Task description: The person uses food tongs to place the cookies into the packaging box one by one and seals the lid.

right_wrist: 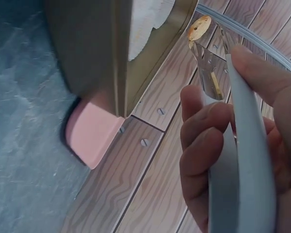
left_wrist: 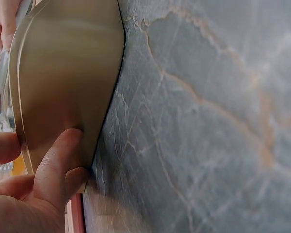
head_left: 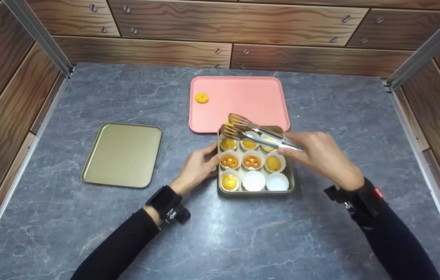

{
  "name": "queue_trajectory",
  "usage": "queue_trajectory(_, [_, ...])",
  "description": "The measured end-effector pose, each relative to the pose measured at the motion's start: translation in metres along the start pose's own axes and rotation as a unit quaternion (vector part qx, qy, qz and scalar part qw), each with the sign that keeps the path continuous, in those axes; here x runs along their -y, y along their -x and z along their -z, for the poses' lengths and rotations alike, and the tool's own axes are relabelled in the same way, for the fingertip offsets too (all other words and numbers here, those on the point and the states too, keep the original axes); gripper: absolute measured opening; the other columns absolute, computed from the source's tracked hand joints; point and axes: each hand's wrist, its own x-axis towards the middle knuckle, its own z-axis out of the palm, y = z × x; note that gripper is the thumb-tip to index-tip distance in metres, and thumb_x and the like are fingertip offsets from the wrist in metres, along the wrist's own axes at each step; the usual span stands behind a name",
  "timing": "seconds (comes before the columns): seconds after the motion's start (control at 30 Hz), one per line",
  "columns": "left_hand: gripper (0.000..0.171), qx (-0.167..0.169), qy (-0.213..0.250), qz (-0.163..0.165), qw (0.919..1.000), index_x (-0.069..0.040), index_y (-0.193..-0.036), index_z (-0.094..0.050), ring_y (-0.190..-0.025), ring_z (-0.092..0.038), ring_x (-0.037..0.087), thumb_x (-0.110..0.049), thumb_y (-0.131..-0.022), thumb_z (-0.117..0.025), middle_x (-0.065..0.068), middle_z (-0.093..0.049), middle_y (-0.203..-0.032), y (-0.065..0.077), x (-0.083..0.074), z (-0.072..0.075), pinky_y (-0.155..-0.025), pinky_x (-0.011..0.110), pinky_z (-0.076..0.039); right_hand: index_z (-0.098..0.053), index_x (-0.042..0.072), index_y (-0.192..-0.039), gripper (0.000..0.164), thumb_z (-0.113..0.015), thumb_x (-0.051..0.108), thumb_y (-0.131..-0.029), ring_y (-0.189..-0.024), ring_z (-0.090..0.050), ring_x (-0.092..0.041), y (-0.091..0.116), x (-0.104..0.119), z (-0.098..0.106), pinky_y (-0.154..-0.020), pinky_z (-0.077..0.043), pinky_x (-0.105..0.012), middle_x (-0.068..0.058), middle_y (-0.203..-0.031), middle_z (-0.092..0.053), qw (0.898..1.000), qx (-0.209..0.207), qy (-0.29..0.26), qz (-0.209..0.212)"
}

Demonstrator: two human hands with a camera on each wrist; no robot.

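Observation:
My right hand (head_left: 315, 155) grips metal tongs (head_left: 266, 137) with brown fork-shaped ends, over the back of a gold tin (head_left: 257, 193). In the right wrist view, a round golden cookie (right_wrist: 200, 28) shows at the tong tips. The tin holds several white paper cups (head_left: 254, 181); most contain cookies, among them pretzel-shaped ones (head_left: 229, 161), while two front cups show bare white bottoms. At the tin's left side, my left hand (head_left: 198, 165) holds the wall, thumb at the rim and fingers (left_wrist: 53, 170) against the outside.
Behind the tin lies a pink tray (head_left: 243, 101) with a yellow ring-shaped cookie (head_left: 201, 97) on its left part. A gold lid (head_left: 123, 155) rests on the grey marbled table (head_left: 204, 241) at the left. Wood-patterned panels (head_left: 239, 21) enclose the back and sides.

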Motion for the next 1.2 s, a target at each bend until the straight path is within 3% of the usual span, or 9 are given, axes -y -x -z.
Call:
queue_trajectory(0.2, [0.061,0.001,0.01,0.011,0.9999,-0.008,-0.159,-0.035,-0.122,-0.064,0.03,-0.016,-0.105,-0.06,0.021,-0.04,-0.16,0.001,0.001,0.001,-0.089,0.031,-0.063,-0.07,0.006,-0.133,0.049,-0.076,0.036,-0.095,-0.094,-0.074,-0.032,0.02,-0.008,0.005,-0.084,-0.061,-0.055,-0.015,-0.116,-0.076,1.0,0.009,-0.006,-0.006])
queue_trajectory(0.4, [0.062,-0.001,0.009,0.017,0.9998,-0.01,-0.16,-0.034,-0.124,-0.064,0.03,-0.017,-0.105,-0.06,0.02,-0.039,-0.161,0.003,0.0,0.003,-0.089,0.032,-0.063,-0.068,0.005,-0.134,0.053,-0.076,0.039,-0.094,-0.094,-0.074,-0.032,0.034,-0.017,0.014,-0.084,-0.062,-0.056,-0.018,-0.119,-0.074,1.0,0.021,-0.014,-0.012])
queue_trajectory(0.53, [0.062,-0.001,0.005,0.008,1.0,-0.007,-0.16,-0.033,-0.122,-0.065,0.031,-0.015,-0.105,-0.06,0.021,-0.037,-0.162,0.003,0.0,0.004,-0.089,0.032,-0.064,-0.069,0.008,-0.135,0.051,-0.075,0.041,-0.095,-0.077,-0.068,-0.02,0.042,-0.022,0.018,-0.073,-0.061,-0.044,-0.016,-0.119,-0.075,1.0,0.021,-0.005,-0.021])
queue_trajectory(0.63, [0.062,0.001,0.01,0.011,0.9999,-0.006,-0.161,-0.032,-0.12,-0.066,0.03,-0.015,-0.105,-0.06,0.022,-0.038,-0.162,0.002,-0.001,0.004,-0.088,0.032,-0.064,-0.068,0.01,-0.136,0.052,-0.075,0.041,-0.095,-0.059,-0.054,-0.01,0.048,-0.026,0.022,-0.057,-0.052,-0.031,-0.016,-0.119,-0.075,0.999,0.03,-0.01,-0.031])
queue_trajectory(0.8, [0.063,-0.005,0.024,0.024,0.9994,-0.008,-0.161,-0.033,-0.121,-0.065,0.03,-0.014,-0.105,-0.061,0.021,-0.042,-0.159,0.002,-0.001,0.002,-0.088,0.033,-0.064,-0.067,0.006,-0.136,0.053,-0.076,0.037,-0.094,-0.048,-0.045,-0.005,0.056,-0.035,0.025,-0.046,-0.049,-0.024,-0.018,-0.117,-0.075,0.997,0.057,-0.049,-0.022])
queue_trajectory(0.97, [0.063,-0.005,0.031,0.024,0.9992,-0.008,-0.161,-0.033,-0.128,-0.061,0.033,-0.013,-0.105,-0.06,0.019,-0.041,-0.16,0.001,0.0,0.001,-0.091,0.035,-0.063,-0.067,0.003,-0.134,0.052,-0.078,0.033,-0.093,-0.051,-0.048,-0.002,0.064,-0.041,0.026,-0.052,-0.053,-0.023,-0.019,-0.119,-0.074,0.997,0.064,-0.053,-0.003])
queue_trajectory(1.13, [0.063,-0.004,0.034,0.028,0.999,-0.009,-0.161,-0.033,-0.131,-0.058,0.033,-0.012,-0.105,-0.06,0.018,-0.04,-0.161,0.0,0.0,0.0,-0.092,0.037,-0.063,-0.069,0.001,-0.132,0.05,-0.08,0.03,-0.092,-0.078,-0.072,-0.015,0.07,-0.047,0.026,-0.072,-0.065,-0.036,-0.017,-0.119,-0.074,0.997,0.061,-0.038,0.016])
queue_trajectory(1.2, [0.063,-0.005,0.032,0.028,0.9991,-0.009,-0.161,-0.033,-0.131,-0.059,0.033,-0.012,-0.105,-0.06,0.018,-0.041,-0.161,-0.001,0.0,-0.001,-0.092,0.036,-0.063,-0.07,0.002,-0.13,0.049,-0.081,0.029,-0.091,-0.089,-0.074,-0.019,0.072,-0.048,0.027,-0.077,-0.066,-0.04,-0.016,-0.119,-0.075,0.997,0.063,-0.035,0.023])
